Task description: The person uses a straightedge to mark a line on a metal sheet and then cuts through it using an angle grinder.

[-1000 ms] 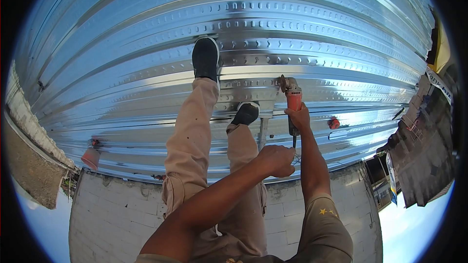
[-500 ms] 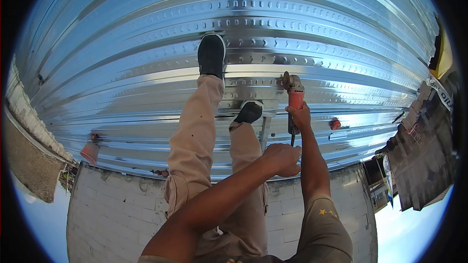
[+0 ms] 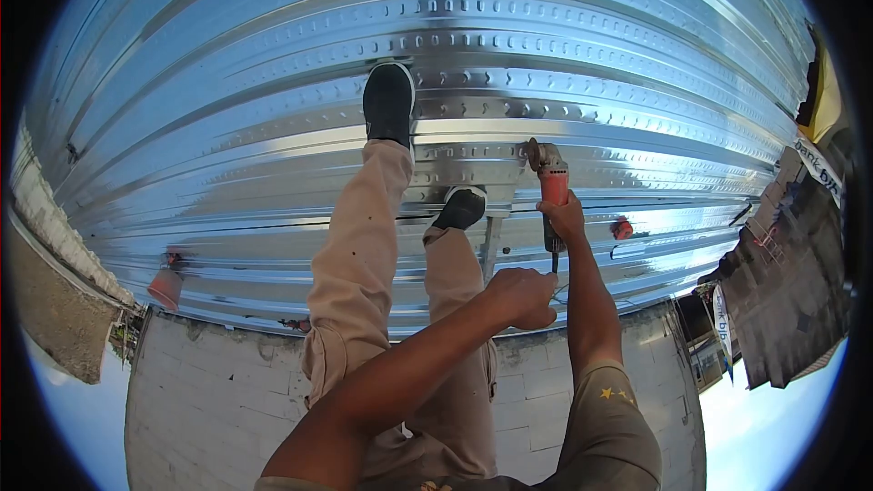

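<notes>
My right hand (image 3: pixel 566 218) is wrapped round the body of a red and dark angle grinder (image 3: pixel 553 189). Its metal head and disc point away from me, over the ribbed metal sheets (image 3: pixel 637 82). From the tool's rear end a dark cord (image 3: pixel 555 262) runs back toward my left hand (image 3: pixel 525 298). That hand is closed beside my right forearm, with a thin cord or wire at its fingers; exactly what it grips is hidden.
My black shoes (image 3: pixel 389 105) stand on the metal sheets. A reddish bucket (image 3: pixel 166 287) lies at the left, and a small red object (image 3: pixel 622 229) sits right of the grinder. A block wall (image 3: pixel 218 382) lies below the sheets' near edge.
The grinder and my right hand have shifted slightly right and down in view. My left hand has moved slightly left, still closed. My shoes appear a little further left.
</notes>
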